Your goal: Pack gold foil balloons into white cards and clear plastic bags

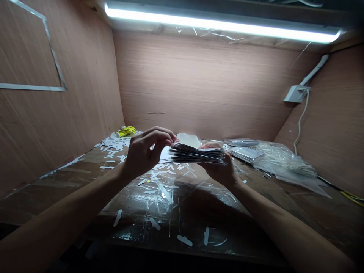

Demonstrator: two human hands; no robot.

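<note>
A stack of thin, flat packets with dark edges and a pale top (197, 154) is held above the middle of the table. My right hand (220, 168) grips the stack from its right side and underneath, with the fingers wrapped round it. At the stack's upper left corner is my left hand (150, 148), its thumb and fingertips pinched together. Whatever lies between those fingertips is too small to make out.
White paper scraps (115, 146) and a yellow label roll (126, 131) lie at the back left. Flat packets (246, 152) and clear plastic bags (284, 159) sit at the right. A pale flat item (188, 140) is behind the stack. A cable (301, 121) hangs at the right wall.
</note>
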